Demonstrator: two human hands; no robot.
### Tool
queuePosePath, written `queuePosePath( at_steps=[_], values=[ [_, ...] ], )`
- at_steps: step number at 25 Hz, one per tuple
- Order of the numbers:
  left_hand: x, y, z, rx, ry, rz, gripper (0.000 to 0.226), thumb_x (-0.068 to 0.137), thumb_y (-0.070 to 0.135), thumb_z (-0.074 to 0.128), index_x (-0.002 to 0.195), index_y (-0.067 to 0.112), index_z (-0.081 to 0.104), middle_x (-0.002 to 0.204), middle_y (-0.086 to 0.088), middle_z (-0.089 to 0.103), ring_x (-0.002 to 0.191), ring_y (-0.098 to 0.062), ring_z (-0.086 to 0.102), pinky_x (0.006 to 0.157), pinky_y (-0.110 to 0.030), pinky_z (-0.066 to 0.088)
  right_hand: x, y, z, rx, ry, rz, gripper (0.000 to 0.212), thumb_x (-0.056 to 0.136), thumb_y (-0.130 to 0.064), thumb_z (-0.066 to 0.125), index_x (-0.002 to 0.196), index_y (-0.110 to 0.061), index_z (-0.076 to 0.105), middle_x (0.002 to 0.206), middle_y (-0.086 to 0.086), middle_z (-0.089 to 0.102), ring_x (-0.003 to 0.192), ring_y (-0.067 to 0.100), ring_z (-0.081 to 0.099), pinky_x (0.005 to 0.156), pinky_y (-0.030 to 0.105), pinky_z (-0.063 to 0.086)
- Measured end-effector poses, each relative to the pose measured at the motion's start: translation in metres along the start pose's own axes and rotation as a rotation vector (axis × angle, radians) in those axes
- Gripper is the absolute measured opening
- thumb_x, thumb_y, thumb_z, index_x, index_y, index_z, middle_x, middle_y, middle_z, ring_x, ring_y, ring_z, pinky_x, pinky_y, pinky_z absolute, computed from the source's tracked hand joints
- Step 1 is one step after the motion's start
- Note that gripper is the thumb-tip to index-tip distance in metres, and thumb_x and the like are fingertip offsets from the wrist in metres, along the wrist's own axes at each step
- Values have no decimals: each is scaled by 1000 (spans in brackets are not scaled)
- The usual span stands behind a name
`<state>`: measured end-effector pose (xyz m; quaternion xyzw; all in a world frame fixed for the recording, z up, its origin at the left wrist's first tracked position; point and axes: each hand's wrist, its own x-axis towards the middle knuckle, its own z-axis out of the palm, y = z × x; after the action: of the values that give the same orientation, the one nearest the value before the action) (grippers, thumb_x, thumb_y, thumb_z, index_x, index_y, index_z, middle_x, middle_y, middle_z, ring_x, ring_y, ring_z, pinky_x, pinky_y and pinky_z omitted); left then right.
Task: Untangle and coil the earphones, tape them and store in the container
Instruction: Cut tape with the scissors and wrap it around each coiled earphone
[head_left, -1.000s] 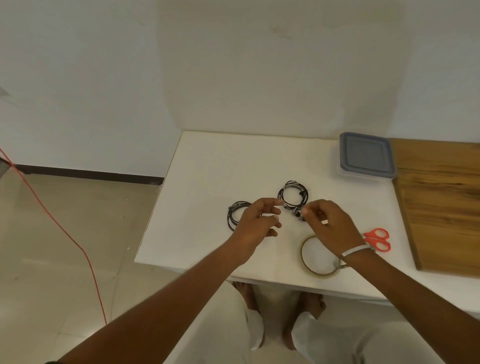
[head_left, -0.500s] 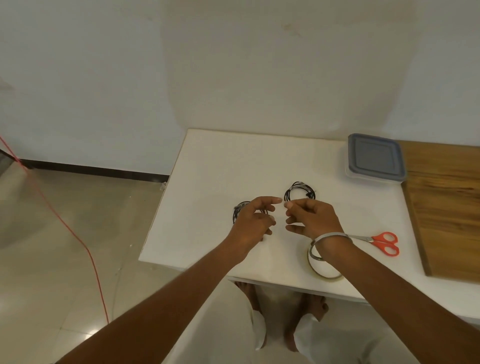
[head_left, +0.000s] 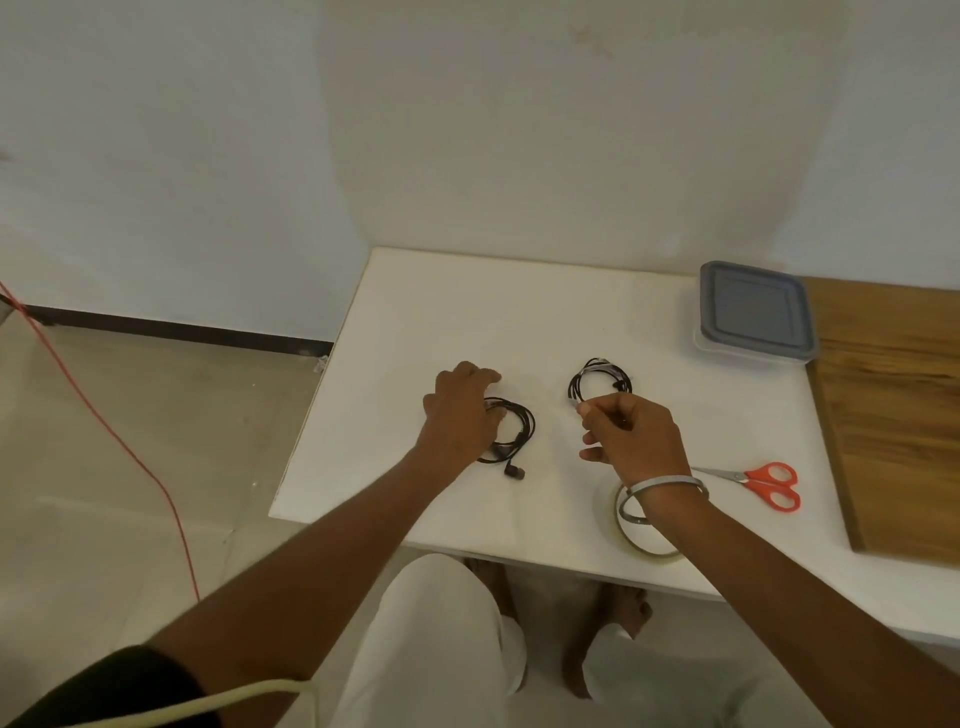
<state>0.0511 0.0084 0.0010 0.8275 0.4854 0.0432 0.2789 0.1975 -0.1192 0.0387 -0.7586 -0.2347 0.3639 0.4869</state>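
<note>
Two black coiled earphones lie on the white table (head_left: 431, 312). My left hand (head_left: 460, 415) rests over the left coil (head_left: 519, 431), its fingers curled onto the coil's left side; one earbud sticks out at the near edge. The right coil (head_left: 602, 376) has a pale tape band at its far side. At that coil's near-left edge, my right hand (head_left: 631, 439) pinches it between thumb and forefinger. The container (head_left: 756, 312), shut with a grey lid, stands at the back right. A roll of clear tape (head_left: 641, 538) lies under my right wrist.
Orange-handled scissors (head_left: 763, 480) lie right of my right wrist. A wooden board (head_left: 893, 415) covers the table's right part. An orange cable (head_left: 104, 426) runs across the floor on the left. My legs and bare feet are under the near edge.
My left hand has moved left from the middle and come down on the left coil. My right hand stayed at the near edge of the right coil.
</note>
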Motion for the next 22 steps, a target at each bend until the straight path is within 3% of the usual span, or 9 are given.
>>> queuePosePath(
  at_steps=[6,9,12,16,19,22],
  values=[
    [9,2,4,269,-55,94,18,97,19,53,111,10,58,112,-6,56,106,-23,51,88,-34,42,0,3,-1,-37,-25,-18,8,85,-17,64,89,-11,68,73,3,66,67,17,65,61,29,59],
    [1,-1,10,490,-24,167,19,96,10,49,114,7,50,113,-7,52,101,-22,48,77,-29,38,-1,5,0,-41,-41,-9,9,85,-17,64,90,-10,68,74,4,66,67,17,65,62,29,59],
    [-7,-4,9,527,-30,253,31,85,-1,51,115,6,44,111,-7,45,98,-22,44,74,-28,32,-3,5,2,-48,-76,-19,10,86,-18,63,92,-11,68,77,6,66,70,18,65,63,28,59],
    [-10,-5,-1,259,-107,144,20,97,4,39,116,10,39,94,-6,45,82,-24,42,60,-30,36,-2,1,4,-93,-123,-64,9,86,-20,62,88,-15,69,78,4,67,72,18,66,63,26,58],
    [-9,-12,-6,126,-129,223,13,97,4,37,101,17,37,74,-5,55,63,-23,46,68,-32,42,-1,-3,8,-127,-151,-108,9,85,-23,63,86,-16,68,78,2,67,72,18,66,63,27,59],
    [-14,-6,-19,-306,-172,159,4,99,13,46,101,15,48,77,-4,61,65,-17,56,64,-26,48,-2,-9,8,-305,-180,-299,8,84,-26,65,80,-19,66,79,-3,65,76,12,62,66,21,54]
  ],
)
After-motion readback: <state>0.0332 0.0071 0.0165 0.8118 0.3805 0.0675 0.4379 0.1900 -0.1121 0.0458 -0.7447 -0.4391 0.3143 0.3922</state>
